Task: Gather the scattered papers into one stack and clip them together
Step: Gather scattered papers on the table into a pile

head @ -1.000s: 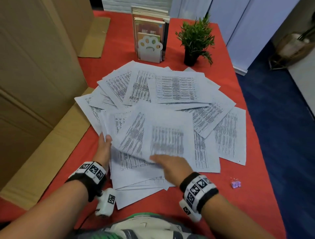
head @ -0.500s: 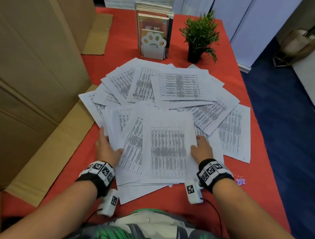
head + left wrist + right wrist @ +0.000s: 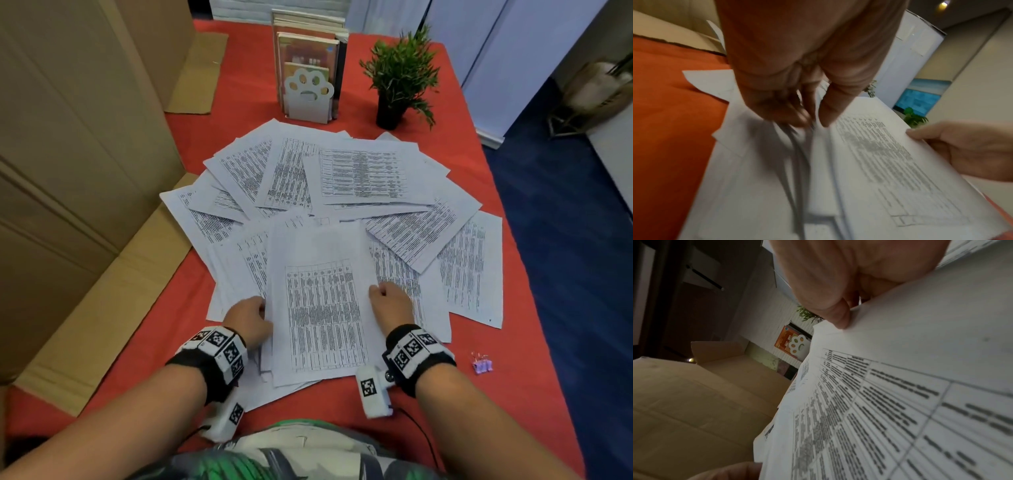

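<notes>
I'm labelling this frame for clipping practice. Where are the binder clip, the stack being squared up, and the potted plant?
binder clip [image 3: 482, 366]: head view, on its purple body.
paper stack [image 3: 323, 308]: head view, middle of the top sheet's printed table.
potted plant [image 3: 389, 113]: head view, on its black pot.

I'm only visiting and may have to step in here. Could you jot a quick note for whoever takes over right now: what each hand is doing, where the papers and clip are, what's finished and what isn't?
Left hand grips the left edge of the partly squared stack of white printed sheets in front of the person. Right hand pinches its right edge.
Many loose printed sheets lie fanned across the red tablecloth beyond and beside the stack.
The small pale purple binder clip lies on the cloth right of the right wrist, untouched.
Done: a few sheets gathered.
Left: collect the rest, square the stack, clip it.
</notes>
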A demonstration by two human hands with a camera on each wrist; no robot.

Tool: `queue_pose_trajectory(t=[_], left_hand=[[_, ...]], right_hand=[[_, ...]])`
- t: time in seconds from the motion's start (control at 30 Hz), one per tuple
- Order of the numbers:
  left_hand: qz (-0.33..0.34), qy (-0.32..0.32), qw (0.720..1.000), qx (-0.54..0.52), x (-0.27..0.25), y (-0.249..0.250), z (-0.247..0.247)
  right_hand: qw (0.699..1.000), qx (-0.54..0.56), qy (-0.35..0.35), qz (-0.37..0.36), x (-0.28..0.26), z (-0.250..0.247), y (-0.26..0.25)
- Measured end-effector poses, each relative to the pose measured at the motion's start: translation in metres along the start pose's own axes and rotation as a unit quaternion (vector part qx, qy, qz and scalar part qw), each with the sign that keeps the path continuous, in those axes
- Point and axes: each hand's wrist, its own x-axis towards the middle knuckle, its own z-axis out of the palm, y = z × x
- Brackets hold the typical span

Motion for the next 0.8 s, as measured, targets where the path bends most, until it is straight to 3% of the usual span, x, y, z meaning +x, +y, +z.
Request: queue_pose_trajectory(t=[0.13, 0.23, 0.4, 0.5, 0.67, 0.8], left_hand=[[-0.109, 0.139, 0.982, -0.068, 0.002, -0.007, -0.014], [-0.146, 0.127, 0.976, -0.096, 0.010, -0.012, -0.015], [-0.094, 0.088, 0.986, -0.105, 0.012, -0.008, -0.006], [-0.075, 0.078, 0.985, -0.135, 0.008, -0.011, -0.007], [-0.027, 0.073, 0.952, -0.295, 0.005, -0.024, -0.010], [-0.006, 0.114, 0.921, -0.373, -0.005, -0.008, -0.018]], right_hand=[[0.999, -0.016, -0.026, -0.019, 0.004, 0.000, -0.006], [0.994, -0.025, -0.090, -0.049, 0.002, 0.007, -0.019], [0.982, -0.038, -0.182, -0.020, -0.009, 0.026, -0.036], [0.978, -0.054, -0.202, -0.015, -0.011, 0.026, -0.029], [0.972, 0.080, -0.220, -0.007, -0.016, 0.012, -0.018], [0.966, 0.167, -0.199, -0.010, -0.018, -0.002, -0.023]])
